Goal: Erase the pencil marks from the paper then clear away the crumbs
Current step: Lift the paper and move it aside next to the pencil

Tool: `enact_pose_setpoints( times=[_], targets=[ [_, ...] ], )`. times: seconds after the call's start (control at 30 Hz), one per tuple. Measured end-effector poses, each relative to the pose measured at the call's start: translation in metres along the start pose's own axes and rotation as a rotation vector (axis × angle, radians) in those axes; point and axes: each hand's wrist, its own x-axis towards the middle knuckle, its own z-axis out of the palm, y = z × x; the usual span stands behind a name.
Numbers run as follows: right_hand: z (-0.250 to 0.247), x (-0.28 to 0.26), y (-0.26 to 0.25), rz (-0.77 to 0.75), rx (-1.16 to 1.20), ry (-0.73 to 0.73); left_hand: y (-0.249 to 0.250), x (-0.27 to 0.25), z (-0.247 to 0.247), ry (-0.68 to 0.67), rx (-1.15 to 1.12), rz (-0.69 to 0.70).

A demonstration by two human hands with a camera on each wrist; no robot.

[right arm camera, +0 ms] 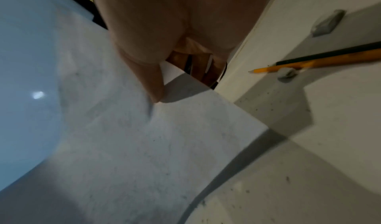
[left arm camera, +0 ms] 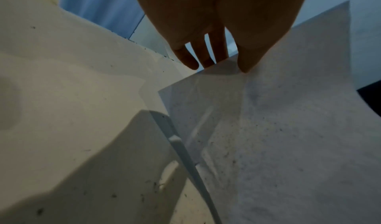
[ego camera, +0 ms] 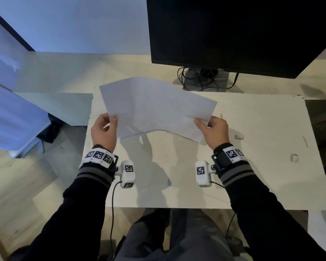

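A white sheet of paper (ego camera: 154,108) is lifted off the white desk (ego camera: 252,166), sagging in the middle. My left hand (ego camera: 104,129) pinches its left edge with thumb on top. My right hand (ego camera: 213,130) pinches its right edge the same way. In the left wrist view the paper (left arm camera: 288,146) carries fine dark eraser crumbs, and more crumbs (left arm camera: 154,185) lie on the desk below. In the right wrist view the thumb presses on the paper (right arm camera: 164,146). A white eraser (ego camera: 239,136) lies on the desk right of my right hand, beside a yellow pencil (right arm camera: 321,61).
A black monitor (ego camera: 243,31) on its stand with cables (ego camera: 205,80) fills the back right. A small white lump (ego camera: 294,157) and a dark pencil line (ego camera: 305,141) sit on the desk's right part. The desk's left edge (ego camera: 88,127) drops to the floor.
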Motion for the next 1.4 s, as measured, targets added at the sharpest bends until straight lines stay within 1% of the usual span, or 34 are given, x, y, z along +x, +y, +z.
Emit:
enact_pose_setpoints(
  times=[0.1, 0.17, 0.23, 0.27, 0.33, 0.4, 0.47, 0.53, 0.57, 0.63, 0.7, 0.77, 0.8, 0.87, 0.9, 1.0, 1.03, 1.1, 1.13, 1.17, 1.23, 1.27, 1.33, 1.37, 1.4],
  targets=[
    [0.005, -0.001, 0.001, -0.009, 0.054, 0.038, -0.005, 0.002, -0.004, -0.015, 0.061, -0.043],
    [0.008, -0.001, 0.002, 0.017, 0.025, 0.039, -0.008, 0.002, -0.005, -0.01, 0.104, -0.073],
    [0.01, -0.003, 0.005, 0.024, -0.087, -0.017, -0.01, -0.002, -0.004, -0.04, 0.179, -0.031],
    [0.011, -0.004, 0.006, 0.012, -0.124, -0.022, -0.011, -0.004, -0.004, -0.048, 0.211, -0.009],
    [0.011, -0.004, 0.005, -0.018, -0.139, 0.021, -0.009, -0.005, -0.004, -0.029, 0.237, 0.004],
    [0.012, -0.006, 0.002, -0.013, -0.106, 0.042, -0.007, -0.002, -0.004, 0.0, 0.285, -0.026],
    [0.012, -0.011, -0.001, -0.046, -0.038, 0.021, -0.005, 0.0, -0.006, 0.019, 0.279, 0.008],
    [0.013, -0.01, -0.005, -0.093, -0.056, 0.071, 0.001, 0.005, -0.007, 0.038, 0.235, 0.042],
    [0.014, -0.007, -0.004, -0.097, -0.092, 0.086, 0.002, 0.007, -0.007, 0.036, 0.244, 0.039],
    [0.015, -0.008, -0.005, -0.048, -0.139, 0.051, 0.002, 0.005, -0.007, 0.016, 0.318, 0.045],
    [0.016, -0.006, -0.009, -0.056, -0.156, 0.027, 0.005, 0.005, -0.006, 0.017, 0.319, 0.135],
    [0.015, 0.0, -0.009, -0.077, -0.174, 0.072, 0.011, 0.008, -0.004, 0.025, 0.294, 0.207],
    [0.016, 0.003, -0.006, -0.065, -0.172, 0.072, 0.012, 0.01, -0.002, 0.009, 0.31, 0.206],
    [0.018, 0.002, -0.003, 0.014, -0.216, 0.027, 0.012, 0.01, 0.002, -0.061, 0.393, 0.159],
    [0.019, 0.001, -0.004, 0.03, -0.236, 0.014, 0.012, 0.011, 0.003, -0.075, 0.407, 0.137],
    [0.016, 0.001, -0.009, -0.069, -0.193, 0.076, 0.014, 0.015, 0.005, -0.026, 0.339, 0.163],
    [0.016, 0.001, -0.009, -0.06, -0.207, 0.079, 0.014, 0.015, 0.006, -0.023, 0.334, 0.147],
    [0.016, -0.002, -0.005, 0.001, -0.224, 0.013, 0.013, 0.014, 0.008, -0.055, 0.38, 0.086],
    [0.015, -0.003, -0.004, -0.005, -0.197, -0.009, 0.013, 0.014, 0.009, -0.064, 0.385, 0.084],
    [0.015, -0.003, -0.006, -0.028, -0.178, -0.001, 0.011, 0.014, 0.01, -0.06, 0.368, 0.112],
    [0.013, 0.0, -0.01, -0.085, -0.179, 0.053, 0.012, 0.016, 0.01, -0.034, 0.314, 0.17],
    [0.013, 0.0, -0.005, -0.071, -0.192, 0.058, 0.01, 0.015, 0.009, -0.036, 0.312, 0.159],
    [0.016, -0.003, 0.004, 0.024, -0.18, -0.01, 0.003, 0.011, 0.008, -0.065, 0.392, 0.101],
    [0.016, -0.005, 0.006, 0.033, -0.141, -0.032, 0.0, 0.009, 0.007, -0.078, 0.41, 0.093],
    [0.015, -0.007, 0.002, -0.018, -0.111, -0.006, 0.0, 0.009, 0.007, -0.075, 0.395, 0.111]
  ],
)
